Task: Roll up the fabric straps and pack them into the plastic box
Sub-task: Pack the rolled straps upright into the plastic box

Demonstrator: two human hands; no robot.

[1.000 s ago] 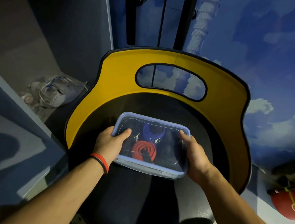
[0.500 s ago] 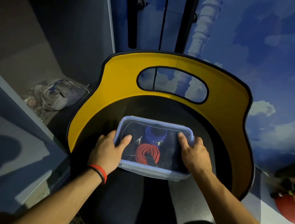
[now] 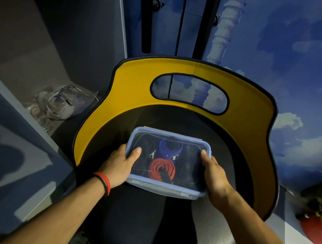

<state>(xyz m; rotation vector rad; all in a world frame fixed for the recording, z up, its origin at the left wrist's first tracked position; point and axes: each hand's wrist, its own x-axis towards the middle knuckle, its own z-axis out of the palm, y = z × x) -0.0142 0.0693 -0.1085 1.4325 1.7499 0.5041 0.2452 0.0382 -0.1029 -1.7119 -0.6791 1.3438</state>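
Both grips clasp the lidded plastic box (image 3: 160,190) by its ends, left grip (image 3: 118,165) at 9 o'clock and right grip (image 3: 215,176) at 3, each curled over its top edge. Inside lies a red strap roll (image 3: 161,168), with a blue strap roll (image 3: 170,148) at its 12. A black chair seat (image 3: 145,220) lies below, and a crumpled plastic bag (image 3: 66,101) sits at 10 o'clock.

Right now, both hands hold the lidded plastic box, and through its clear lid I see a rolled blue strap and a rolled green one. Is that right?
Nearly. The head view shows a rolled red strap, not a green one, in front of the blue strap. The left hand and right hand do hold the plastic box.
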